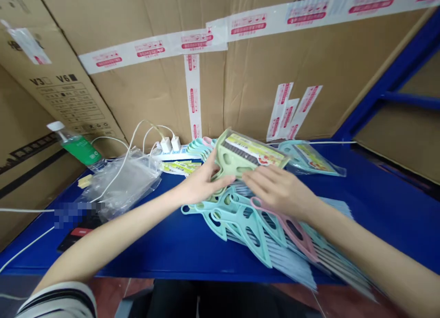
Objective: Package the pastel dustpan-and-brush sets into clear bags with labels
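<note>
My left hand (202, 179) has its thumb and fingers closed around the handle end of a light green hand brush (237, 161). The brush is tilted up above the table, inside a clear bag with a yellow-green label card (256, 149). Curled fingers of my right hand (275, 187) press on the bag's near edge. Right below both hands lies an overlapping pile of similar brushes, mostly light blue (245, 224) and one pink (299, 233), with pale bluish bristles spreading to the right. My right forearm passes over part of this pile.
Another bagged blue brush (309, 158) lies behind my right hand. Several handles (201, 146) and label cards (180, 167) sit by a power strip (184, 153) with chargers. Clear bags (127, 176), a green-labelled bottle (77, 146) and white cables are at left. Cardboard (154, 93) walls the blue table (151, 244).
</note>
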### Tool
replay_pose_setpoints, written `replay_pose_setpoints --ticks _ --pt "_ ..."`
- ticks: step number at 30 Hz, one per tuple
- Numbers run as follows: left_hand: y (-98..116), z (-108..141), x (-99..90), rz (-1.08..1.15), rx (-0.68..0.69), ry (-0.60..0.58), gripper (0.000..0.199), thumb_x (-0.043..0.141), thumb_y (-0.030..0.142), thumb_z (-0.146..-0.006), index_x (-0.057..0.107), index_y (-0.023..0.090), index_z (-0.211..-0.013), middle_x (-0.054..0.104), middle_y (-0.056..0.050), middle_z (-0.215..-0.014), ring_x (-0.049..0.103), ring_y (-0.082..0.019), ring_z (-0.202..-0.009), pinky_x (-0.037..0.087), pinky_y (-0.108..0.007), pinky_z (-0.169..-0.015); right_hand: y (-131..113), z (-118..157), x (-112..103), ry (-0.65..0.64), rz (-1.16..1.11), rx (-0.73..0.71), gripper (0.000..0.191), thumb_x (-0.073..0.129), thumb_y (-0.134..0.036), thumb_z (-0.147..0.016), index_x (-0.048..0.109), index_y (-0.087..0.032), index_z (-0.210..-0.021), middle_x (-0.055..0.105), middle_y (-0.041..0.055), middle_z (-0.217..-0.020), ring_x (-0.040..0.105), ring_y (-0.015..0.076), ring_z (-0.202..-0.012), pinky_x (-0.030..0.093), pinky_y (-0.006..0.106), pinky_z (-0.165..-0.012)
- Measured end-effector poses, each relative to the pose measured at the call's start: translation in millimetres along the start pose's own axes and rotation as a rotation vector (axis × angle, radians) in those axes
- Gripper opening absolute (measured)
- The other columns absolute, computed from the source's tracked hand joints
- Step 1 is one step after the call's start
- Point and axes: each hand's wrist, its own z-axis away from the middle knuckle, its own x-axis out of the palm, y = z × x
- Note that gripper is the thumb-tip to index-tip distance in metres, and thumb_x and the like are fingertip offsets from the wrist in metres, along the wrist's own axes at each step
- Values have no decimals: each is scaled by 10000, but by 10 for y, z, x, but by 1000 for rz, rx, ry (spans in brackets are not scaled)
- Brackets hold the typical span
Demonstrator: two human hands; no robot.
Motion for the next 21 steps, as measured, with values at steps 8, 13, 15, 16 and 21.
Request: replay_pose_setpoints --ticks 8,13,15,16,21 --pt "-188 953 -153 440 -118 134 705 539 409 -947 142 412 -1529 518 -28 -1013 479 -98 -658 507 -243 -572 -356 -109 -300 110 -259 43 286 470 -350 -989 701 -188 -1040 741 90 -965 665 216 -921 571 366 -805" --pt "-297 1354 -309 404 -171 155 660 522 411 -964 158 473 -1511 483 -13 -1007 455 -96 -689 482 -205 -575 -424 -183 -235 153 -218 64 235 456 -179 -981 691 -176 -959 728 72 -874 657 191 -817 555 330 -743" --pt "-346 1451 -336 405 -170 164 640 519 408 -967 173 502 -1497 481 -1 -984 445 -87 -673 468 -192 -573 -484 -241 -198 144 -250 45 253 440 -182 -989 678 -179 -903 707 52 -790 639 169 -717 537 303 -669" --pt "-367 1491 -348 408 -174 167 632 519 406 -968 181 511 -1492 483 2 -979 443 -83 -666 464 -189 -572 -517 -269 -188 136 -282 43 264 432 -181 -991 664 -186 -865 694 38 -750 628 160 -674 526 294 -638" --pt "-448 1670 -444 427 -217 175 589 520 400 -968 245 505 -1478 530 -8 -985 462 -86 -654 462 -182 -554 -593 -328 -201 153 -529 346 202 460 -156 -946 543 -233 -779 626 -18 -630 583 121 -533 450 235 -499"
